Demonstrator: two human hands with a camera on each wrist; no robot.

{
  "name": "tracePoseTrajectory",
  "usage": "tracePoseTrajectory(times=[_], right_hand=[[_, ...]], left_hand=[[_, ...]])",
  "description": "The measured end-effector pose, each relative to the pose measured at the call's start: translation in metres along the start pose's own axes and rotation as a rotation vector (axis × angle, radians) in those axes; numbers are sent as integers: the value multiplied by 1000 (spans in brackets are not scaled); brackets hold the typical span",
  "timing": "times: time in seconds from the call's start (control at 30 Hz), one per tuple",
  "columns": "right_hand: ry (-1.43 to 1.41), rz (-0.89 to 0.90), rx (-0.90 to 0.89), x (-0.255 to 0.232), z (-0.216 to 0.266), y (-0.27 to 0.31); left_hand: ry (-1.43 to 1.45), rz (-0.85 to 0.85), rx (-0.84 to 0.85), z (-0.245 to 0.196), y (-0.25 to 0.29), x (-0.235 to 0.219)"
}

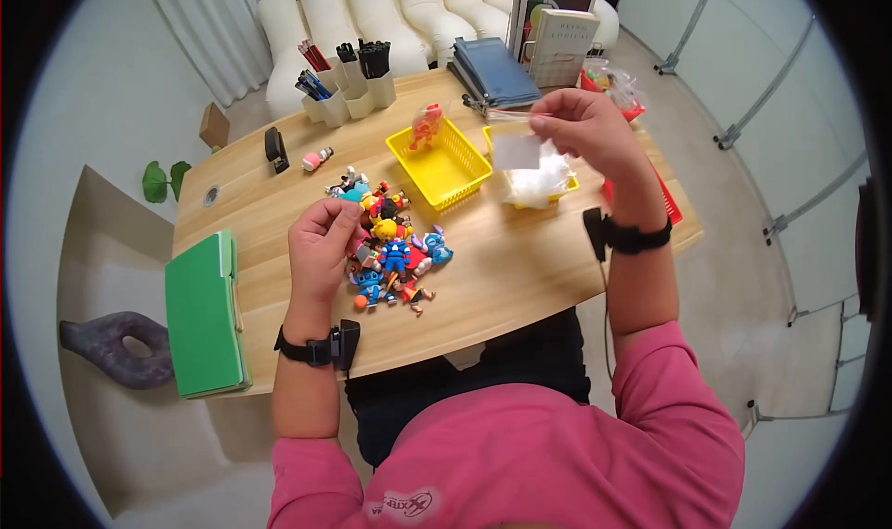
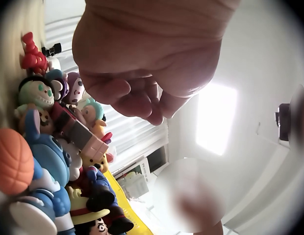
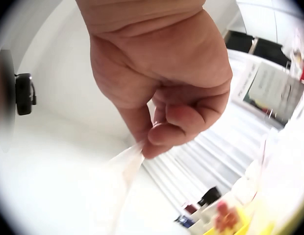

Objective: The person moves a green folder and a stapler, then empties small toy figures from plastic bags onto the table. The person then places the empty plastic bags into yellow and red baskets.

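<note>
The right hand (image 1: 593,131) (image 3: 164,81) pinches the top edge of a small clear plastic bag (image 1: 517,152) (image 3: 126,169), raised above the bag-filled yellow basket. Over the left edge of a heap of small toy figures (image 1: 394,255), the left hand (image 1: 321,243) (image 2: 147,61) hovers with curled fingers; nothing shows between them. In the left wrist view, a blue figure (image 2: 46,156), an orange ball (image 2: 13,161) and other toys lie beside that hand. The bag looks flat, with a pale panel; whether anything is inside cannot be told.
One yellow basket (image 1: 437,169) holds a bagged red figure (image 1: 426,128); another (image 1: 571,184) holds clear bags (image 1: 539,183). Around them are a pink toy (image 1: 317,159), stapler (image 1: 276,150), pen holders (image 1: 348,103), blue pouches (image 1: 496,70), books (image 1: 563,46), green folder (image 1: 198,315) and red basket (image 1: 669,199).
</note>
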State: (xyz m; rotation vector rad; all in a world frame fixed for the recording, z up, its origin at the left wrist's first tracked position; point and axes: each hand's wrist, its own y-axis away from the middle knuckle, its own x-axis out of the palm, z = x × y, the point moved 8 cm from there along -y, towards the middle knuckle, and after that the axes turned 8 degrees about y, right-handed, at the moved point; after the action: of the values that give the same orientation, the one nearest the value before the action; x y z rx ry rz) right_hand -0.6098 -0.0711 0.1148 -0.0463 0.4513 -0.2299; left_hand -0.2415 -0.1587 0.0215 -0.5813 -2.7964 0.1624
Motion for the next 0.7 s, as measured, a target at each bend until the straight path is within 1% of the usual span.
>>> tracePoseTrajectory(times=[0.03, 0.07, 0.13, 0.17, 0.23, 0.27, 0.3, 0.37, 0.43, 0.47, 0.57, 0.6, 0.67, 0.7], right_hand=[[116, 1, 43, -16, -4, -7], [136, -2, 39, -30, -12, -17], [245, 104, 54, -39, -44, -35], [262, 97, 52, -39, -48, -36], [694, -233, -88, -55, -37, -33], [809, -298, -112, -55, -26, -28], [823, -298, -119, -50, -19, -25], [735, -9, 7, -17, -18, -21], [873, 194, -65, 20, -9, -10], [973, 248, -41, 32, -7, -6], [1003, 383, -27, 52, -40, -24], [1008, 382, -30, 55, -47, -30], [1068, 451, 7, 65, -61, -38], [1073, 453, 5, 67, -70, -44]], left_hand=[[-13, 11, 4, 2, 0, 1], [-26, 22, 8, 2, 0, 2], [12, 13, -7, 1, 1, 3], [31, 4, -33, 3, 1, 3], [53, 8, -21, 1, 0, 2], [31, 14, -16, 1, 0, 1], [10, 17, -12, 0, 0, 1], [29, 8, -11, 1, 0, -1], [8, 19, 1, 3, -1, -1], [14, 18, 5, 2, -1, 0], [29, 15, -13, 2, -1, 2], [25, 23, -15, 2, -1, 2], [24, 27, -15, 3, -1, 1], [16, 35, -14, 4, -2, 1]])
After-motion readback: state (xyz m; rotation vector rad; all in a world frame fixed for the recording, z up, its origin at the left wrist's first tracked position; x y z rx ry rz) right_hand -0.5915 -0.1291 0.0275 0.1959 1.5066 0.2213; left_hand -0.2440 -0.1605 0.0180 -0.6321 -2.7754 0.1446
